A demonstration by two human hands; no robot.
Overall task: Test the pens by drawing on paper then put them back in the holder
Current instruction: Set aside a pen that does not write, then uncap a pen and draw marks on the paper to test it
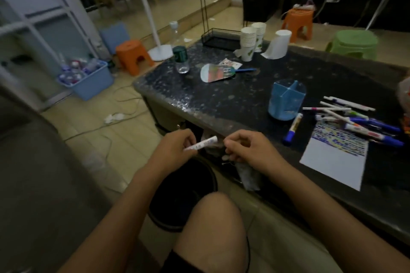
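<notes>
Pen (pixel 203 143) pinched in left hand (pixel 175 147), off table edge (pixel 221 121).

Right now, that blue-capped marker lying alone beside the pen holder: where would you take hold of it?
Pinch the white barrel of the blue-capped marker near its middle, coming from above. It lies flat on the table, apart from the pen pile, slanting from the blue holder toward the table's edge. Fingers should probably close across its narrow width; its long sides look free.
</notes>
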